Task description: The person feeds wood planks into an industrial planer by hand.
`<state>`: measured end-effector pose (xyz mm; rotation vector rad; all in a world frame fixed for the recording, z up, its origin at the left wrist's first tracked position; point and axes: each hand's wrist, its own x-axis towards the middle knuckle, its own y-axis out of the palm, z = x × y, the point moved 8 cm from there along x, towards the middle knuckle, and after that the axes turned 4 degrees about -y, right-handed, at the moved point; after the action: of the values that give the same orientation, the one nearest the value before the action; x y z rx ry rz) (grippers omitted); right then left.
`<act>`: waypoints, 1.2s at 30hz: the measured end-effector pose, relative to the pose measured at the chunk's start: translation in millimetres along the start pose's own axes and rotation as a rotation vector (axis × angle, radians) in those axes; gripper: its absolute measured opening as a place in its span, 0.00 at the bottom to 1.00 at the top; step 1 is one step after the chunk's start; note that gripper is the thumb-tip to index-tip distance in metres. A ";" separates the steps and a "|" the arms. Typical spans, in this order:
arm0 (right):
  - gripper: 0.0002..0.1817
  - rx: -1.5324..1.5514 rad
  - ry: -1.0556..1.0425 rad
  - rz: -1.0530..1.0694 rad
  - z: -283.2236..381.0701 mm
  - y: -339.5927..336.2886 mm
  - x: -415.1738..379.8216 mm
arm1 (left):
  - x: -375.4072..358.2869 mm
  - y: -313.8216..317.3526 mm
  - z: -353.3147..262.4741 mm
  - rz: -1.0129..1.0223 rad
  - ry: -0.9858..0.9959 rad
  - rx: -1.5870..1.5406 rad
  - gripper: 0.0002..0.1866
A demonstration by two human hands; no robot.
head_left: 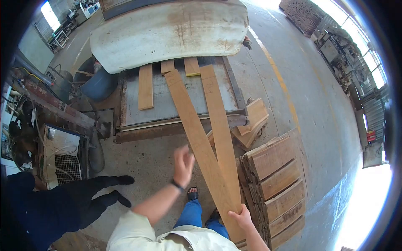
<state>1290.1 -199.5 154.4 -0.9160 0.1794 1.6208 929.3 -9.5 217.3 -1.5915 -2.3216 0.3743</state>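
Note:
My right hand (242,217) grips the near end of a long wooden board (199,138), thumb on its upper face. This board slopes away from me, its far end on the machine's metal bed. A second long board (220,125), with handwriting near its far end, runs partly under it and the two cross. My left hand (183,167), with a dark band at the wrist, is raised close to the left edge of the held board. Its fingers are apart and hold nothing. Shorter boards (145,90) lie on the metal bed (169,106), partly beneath the pale cover.
A stained pale cover (171,35) overhangs the bed. Stacked planks (276,180) stand on the floor to my right, with loose wood pieces (251,119) behind them. Another person in dark clothes (71,205) is at my left, near a metal-framed unit (63,157). A blue barrel (98,83) stands beyond.

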 end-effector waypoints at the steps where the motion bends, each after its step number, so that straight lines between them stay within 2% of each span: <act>1: 0.36 0.019 -0.007 0.004 3.8 1.1 4.2 | -62.3 19.1 38.6 0.042 -0.166 -0.154 0.19; 2: 0.37 0.036 -0.015 0.009 8.3 1.4 7.6 | -124.0 45.7 72.2 0.195 -0.524 -0.457 0.20; 3: 0.35 0.047 -0.029 0.025 13.8 2.0 9.4 | -179.9 61.7 69.6 0.310 -0.758 -0.624 0.22; 5: 0.32 0.063 -0.064 0.062 26.3 3.1 14.7 | -258.8 93.9 42.8 0.632 -0.986 -0.820 0.21; 8: 0.25 0.490 -0.068 0.136 23.7 18.3 24.4 | -304.9 113.8 37.6 0.513 -0.787 -0.618 0.19; 11: 0.22 0.443 -0.188 0.179 18.9 25.2 31.8 | -289.1 104.3 23.5 0.430 -0.870 -0.766 0.19; 13: 0.22 0.473 -0.166 0.211 17.9 21.9 26.3 | -293.5 92.9 23.2 0.404 -0.870 -0.721 0.18; 15: 0.22 0.480 -0.139 0.227 7.8 14.4 16.1 | -301.4 73.8 25.4 0.302 -0.823 -0.792 0.17; 17: 0.22 0.462 -0.117 0.214 -5.1 -5.8 8.0 | -312.6 40.2 30.3 0.112 -0.806 -0.815 0.13; 19: 0.25 0.304 -0.180 0.142 4.5 -30.8 -16.8 | -334.3 0.9 63.8 -0.095 -0.761 -0.562 0.13; 21: 0.28 0.174 -0.227 0.117 -9.1 -50.3 -24.5 | -347.2 -36.7 83.5 -0.128 -0.644 -0.302 0.16; 23: 0.30 0.128 -0.216 0.111 -2.0 -64.0 -43.5 | -351.1 -63.1 61.6 -0.124 -0.717 -0.238 0.20; 24: 0.31 0.103 -0.205 0.112 -1.6 -68.2 -52.4 | -358.4 -65.4 53.6 -0.096 -0.759 -0.397 0.27; 27: 0.28 0.035 -0.222 0.073 -20.2 -72.7 -49.7 | -367.2 -73.2 -8.9 0.011 -0.919 -0.599 0.32; 28: 0.28 0.053 -0.221 0.097 -20.9 -72.9 -54.3 | -371.9 -70.6 -9.0 0.169 -0.948 -0.764 0.36; 29: 0.28 0.070 -0.221 0.123 -20.6 -74.2 -59.5 | -369.6 -59.4 -32.5 0.418 -0.859 -1.291 0.30; 31: 0.27 0.154 -0.197 0.172 -15.8 -71.6 -66.5 | -369.7 -42.3 -70.9 0.730 -0.828 -1.943 0.24; 32: 0.27 0.219 -0.171 0.196 -19.2 -70.1 -67.5 | -367.1 -41.0 -90.4 0.785 -0.721 -2.171 0.20; 33: 0.26 0.281 -0.146 0.226 -22.9 -68.4 -68.2 | -366.9 -33.2 -98.8 0.803 -0.722 -2.223 0.20; 35: 0.23 0.172 -0.133 0.250 -29.2 -72.8 -66.0 | -362.4 -34.6 -111.9 0.813 -0.675 -2.310 0.21; 36: 0.22 0.251 -0.197 0.245 -20.5 -71.9 -66.5 | -360.0 -33.1 -111.2 0.785 -0.679 -2.295 0.23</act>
<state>1362.3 -241.9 209.1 -0.5543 0.3601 1.8538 1066.7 -352.9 296.6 -3.2078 -1.4874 -3.0030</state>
